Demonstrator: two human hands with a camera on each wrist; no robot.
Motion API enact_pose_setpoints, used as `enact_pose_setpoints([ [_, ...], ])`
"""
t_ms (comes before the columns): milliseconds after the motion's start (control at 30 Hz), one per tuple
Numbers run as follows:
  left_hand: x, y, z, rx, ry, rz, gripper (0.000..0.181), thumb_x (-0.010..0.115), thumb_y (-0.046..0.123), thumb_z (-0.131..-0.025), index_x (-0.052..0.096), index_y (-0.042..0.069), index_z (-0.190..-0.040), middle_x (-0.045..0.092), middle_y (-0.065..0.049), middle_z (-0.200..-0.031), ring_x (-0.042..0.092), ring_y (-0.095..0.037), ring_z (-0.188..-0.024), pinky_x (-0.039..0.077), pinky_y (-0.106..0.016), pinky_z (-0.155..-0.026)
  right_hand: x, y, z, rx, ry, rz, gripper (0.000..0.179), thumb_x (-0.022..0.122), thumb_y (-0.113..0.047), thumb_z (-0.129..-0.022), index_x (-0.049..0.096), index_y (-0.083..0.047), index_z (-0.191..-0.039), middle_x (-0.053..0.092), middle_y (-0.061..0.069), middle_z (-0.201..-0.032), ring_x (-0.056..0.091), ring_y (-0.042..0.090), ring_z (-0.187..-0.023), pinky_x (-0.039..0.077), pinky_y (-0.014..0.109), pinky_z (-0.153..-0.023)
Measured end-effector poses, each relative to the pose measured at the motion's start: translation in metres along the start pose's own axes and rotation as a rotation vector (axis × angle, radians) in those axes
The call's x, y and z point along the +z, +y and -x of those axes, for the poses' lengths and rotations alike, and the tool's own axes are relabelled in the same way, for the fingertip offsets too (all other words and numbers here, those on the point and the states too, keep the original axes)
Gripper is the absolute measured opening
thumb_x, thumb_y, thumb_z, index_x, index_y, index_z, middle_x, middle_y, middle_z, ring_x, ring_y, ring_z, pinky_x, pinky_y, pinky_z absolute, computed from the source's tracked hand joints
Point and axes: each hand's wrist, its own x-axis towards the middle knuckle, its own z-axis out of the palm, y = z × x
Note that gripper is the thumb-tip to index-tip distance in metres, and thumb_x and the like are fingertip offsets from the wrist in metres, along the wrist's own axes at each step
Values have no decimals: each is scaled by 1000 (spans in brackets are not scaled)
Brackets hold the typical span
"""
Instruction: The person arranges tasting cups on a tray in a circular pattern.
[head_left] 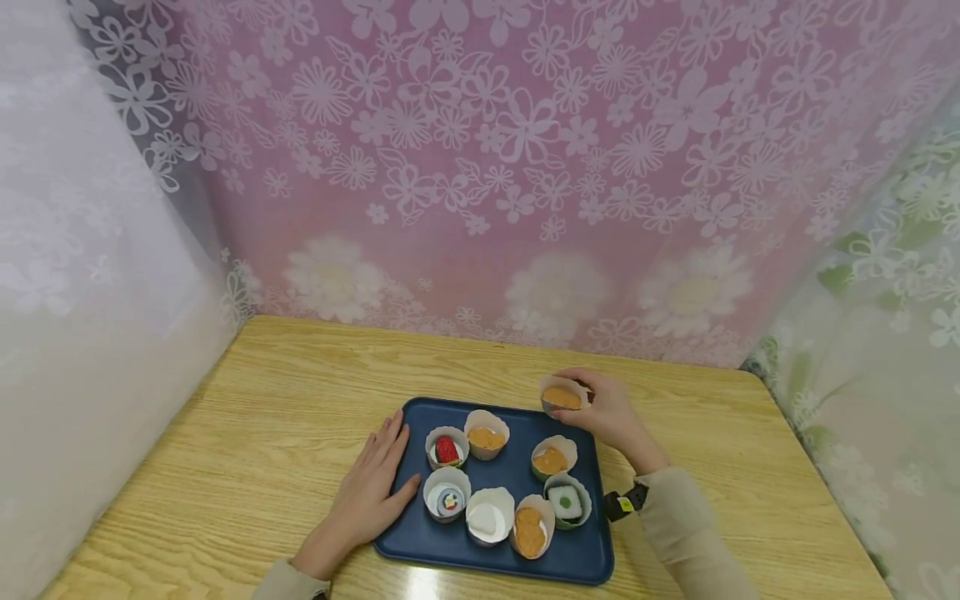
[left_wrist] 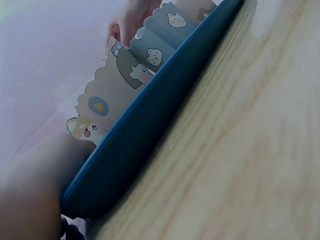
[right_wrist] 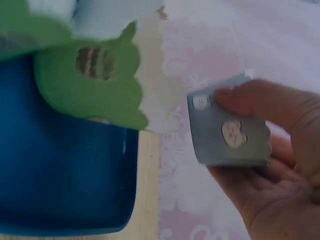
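My right hand (head_left: 606,415) grips a cupcake in a paper cup (head_left: 562,397) with orange-brown filling, above the back right corner of the dark blue tray (head_left: 517,446). In the right wrist view this paper cup (right_wrist: 230,127) is grey-blue with bear faces, between thumb and fingers. My left hand (head_left: 363,496) rests with straight fingers on the tray's left edge. On the tray stand several more cupcakes, among them a red-topped one (head_left: 447,450), a white one (head_left: 487,518), a green-dotted one (head_left: 566,502) and an orange-brown one (head_left: 530,532).
The tray lies on a wooden table (head_left: 247,450). A pink flowered curtain (head_left: 480,167) hangs behind the table, with pale curtains at the left (head_left: 97,292) and right (head_left: 892,333). A black wrist device (head_left: 626,502) is by the right sleeve.
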Motion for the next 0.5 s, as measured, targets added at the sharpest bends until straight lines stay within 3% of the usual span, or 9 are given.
enact_pose_setpoints([
  [133, 1, -1, 0, 1, 5, 5, 73, 64, 30, -95, 33, -5, -151, 16, -15, -164, 17, -33, -150, 13, -44, -122, 6, 1, -7, -50, -77, 13, 52, 85, -17, -79, 66, -13, -128, 66, 8, -123, 61, 27, -104, 54, 52, -88],
  [367, 2, -2, 1, 8, 12, -1, 73, 63, 31, -95, 33, -4, -152, 17, -15, -164, 17, -32, -150, 12, -43, -122, 14, 2, -12, -127, -215, -35, 48, 83, -17, -82, 65, -15, -127, 66, 5, -119, 61, 19, -92, 55, 34, -73],
  [500, 2, -2, 1, 12, 16, -2, 73, 63, 31, -95, 33, -4, -152, 17, -14, -164, 17, -32, -150, 14, -45, -121, 16, 1, -14, -151, -289, -49, 48, 81, -16, -83, 65, -13, -128, 65, 6, -119, 61, 20, -90, 53, 31, -67],
])
